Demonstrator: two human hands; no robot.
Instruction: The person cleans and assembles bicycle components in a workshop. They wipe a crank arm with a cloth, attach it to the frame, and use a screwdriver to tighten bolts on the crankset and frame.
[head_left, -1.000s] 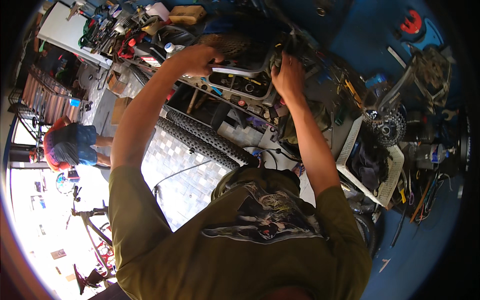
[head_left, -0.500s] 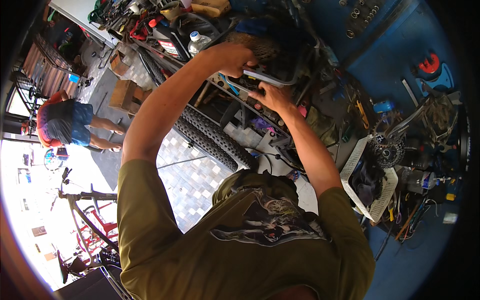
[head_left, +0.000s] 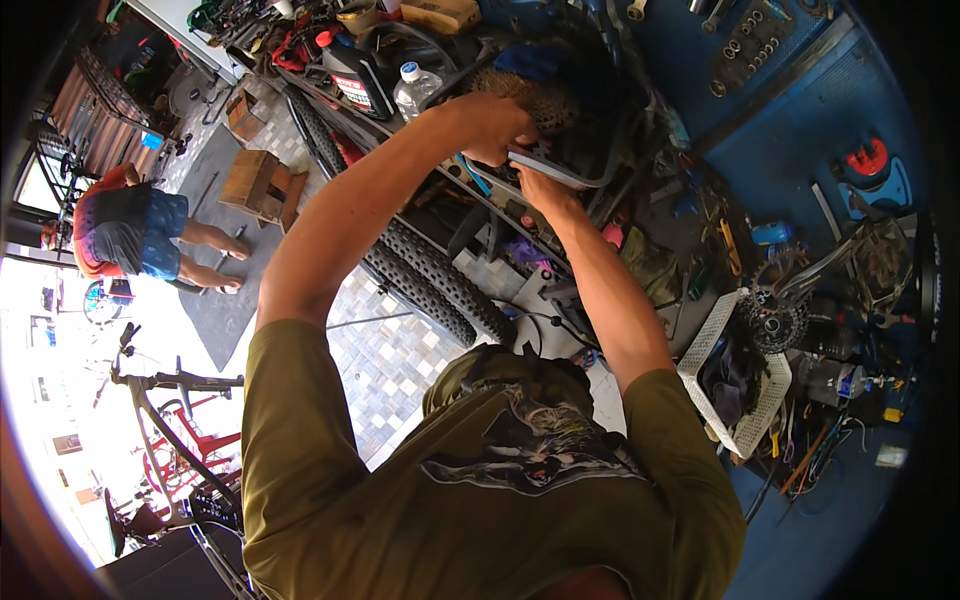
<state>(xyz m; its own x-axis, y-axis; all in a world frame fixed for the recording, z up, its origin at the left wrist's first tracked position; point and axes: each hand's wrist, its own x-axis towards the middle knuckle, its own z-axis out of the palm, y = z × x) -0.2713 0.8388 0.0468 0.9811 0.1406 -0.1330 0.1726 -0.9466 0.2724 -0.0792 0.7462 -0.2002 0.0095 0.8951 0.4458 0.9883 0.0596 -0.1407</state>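
Note:
At the workbench, my left hand (head_left: 495, 130) is closed with its fingers curled downward. What lies inside them is hidden. My right hand (head_left: 545, 188) is just below and to the right, close to it, at the grey rim of a dark tray (head_left: 560, 173). The fingers of that hand are mostly out of sight behind the rim. In the tray, right beyond my left hand, rests a bicycle cassette (head_left: 535, 98) with toothed rings. A blue cloth (head_left: 527, 61) lies behind the cassette.
A clear plastic bottle (head_left: 413, 90) and a black jug (head_left: 352, 78) stand left of my hands. Knobbly tyres (head_left: 420, 290) hang below the bench. A white basket (head_left: 705, 330) holds dark items at right. Another person (head_left: 130, 225) stands far left near a wooden box (head_left: 250, 185).
My hands have come closer together, and my right hand's fingers have slipped from view beside the tray rim. The whole view has shifted slightly.

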